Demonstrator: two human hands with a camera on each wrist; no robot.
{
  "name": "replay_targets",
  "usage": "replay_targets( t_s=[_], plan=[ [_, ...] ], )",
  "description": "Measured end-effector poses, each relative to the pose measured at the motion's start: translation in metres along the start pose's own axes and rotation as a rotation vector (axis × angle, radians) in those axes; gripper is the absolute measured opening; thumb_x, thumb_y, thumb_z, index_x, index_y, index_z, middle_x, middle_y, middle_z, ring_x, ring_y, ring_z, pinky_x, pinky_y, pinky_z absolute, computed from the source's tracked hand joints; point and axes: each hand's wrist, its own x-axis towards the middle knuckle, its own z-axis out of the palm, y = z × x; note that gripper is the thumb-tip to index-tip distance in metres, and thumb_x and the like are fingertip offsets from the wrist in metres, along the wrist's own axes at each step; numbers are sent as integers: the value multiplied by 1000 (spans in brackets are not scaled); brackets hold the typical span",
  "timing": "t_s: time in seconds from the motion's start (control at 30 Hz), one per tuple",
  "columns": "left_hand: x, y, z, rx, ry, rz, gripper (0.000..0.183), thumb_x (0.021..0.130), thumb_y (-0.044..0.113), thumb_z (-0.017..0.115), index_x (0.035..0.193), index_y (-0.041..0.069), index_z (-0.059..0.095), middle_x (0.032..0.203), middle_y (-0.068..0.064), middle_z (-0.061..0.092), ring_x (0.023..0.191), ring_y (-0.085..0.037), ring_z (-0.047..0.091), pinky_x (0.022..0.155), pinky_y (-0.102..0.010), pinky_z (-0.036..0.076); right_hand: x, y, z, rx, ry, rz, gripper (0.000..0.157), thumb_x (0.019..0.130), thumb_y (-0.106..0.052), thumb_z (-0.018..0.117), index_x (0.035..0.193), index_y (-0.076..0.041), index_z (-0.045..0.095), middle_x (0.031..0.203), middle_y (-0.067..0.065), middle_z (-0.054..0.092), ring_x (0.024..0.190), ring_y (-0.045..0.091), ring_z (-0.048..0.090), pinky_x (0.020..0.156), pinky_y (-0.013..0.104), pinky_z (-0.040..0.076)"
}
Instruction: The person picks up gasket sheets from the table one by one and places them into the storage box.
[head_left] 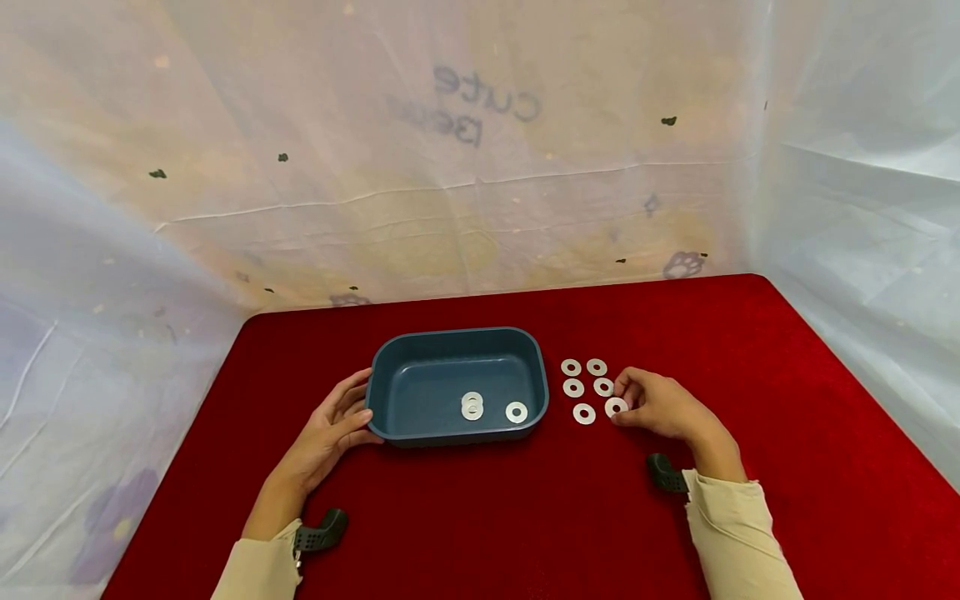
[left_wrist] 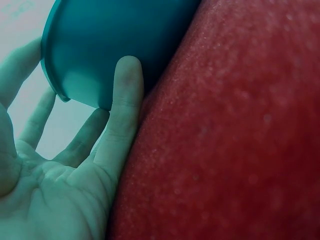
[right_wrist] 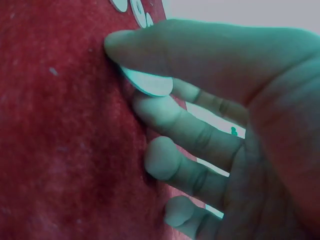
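Note:
At the left end of a blue rectangular tray [head_left: 457, 436], my left hand [head_left: 330, 429] rests with its thumb at the rim. Its fairly straight fingers [left_wrist: 127, 85] are spread against the tray's outer wall [left_wrist: 90, 55]. Right of the tray, my right hand [head_left: 663, 407] pinches a flat white washer [head_left: 608, 408] between thumb and fingertip. In the right wrist view this washer [right_wrist: 152, 84] is tilted, partly hidden by the thumb [right_wrist: 150, 47]. The other fingers are bent close to the cloth. Several matching washers [head_left: 584, 420] lie beside it in two rough columns.
Inside the tray, two washers [head_left: 472, 413] overlap and another washer [head_left: 510, 414] lies apart to the right. Red cloth [head_left: 480, 517] covers the table. Pale plastic sheeting [head_left: 405, 233] hangs along the back and both sides.

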Motion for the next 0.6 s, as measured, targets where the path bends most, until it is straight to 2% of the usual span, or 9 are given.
replay_targets(
  t_s=[0.23, 0.37, 0.6],
  plan=[
    [1, 1, 1, 5, 3, -2, 62, 103, 4, 48, 158, 18, 22, 154, -10, 33, 121, -16, 59, 86, -37, 59, -3, 3, -4, 1, -63, -40, 30, 81, -15, 81, 108, -13, 69, 85, 1, 63, 69, 9, 53, 63, 24, 45],
    [1, 1, 1, 8, 5, -4, 63, 103, 5, 49, 158, 18, 22, 155, -11, 32, 122, -15, 58, 86, -37, 59, -5, 5, -6, -3, -98, -61, 32, 82, -12, 79, 113, -11, 70, 87, 0, 63, 67, 7, 51, 62, 24, 45],
    [0, 1, 0, 10, 2, 1, 62, 103, 3, 48, 158, 18, 22, 153, -10, 33, 121, -15, 58, 86, -37, 59, -5, 6, -7, -1, -92, -66, 31, 81, -10, 79, 110, -11, 69, 86, 0, 62, 70, 8, 52, 64, 23, 45]
  ],
)
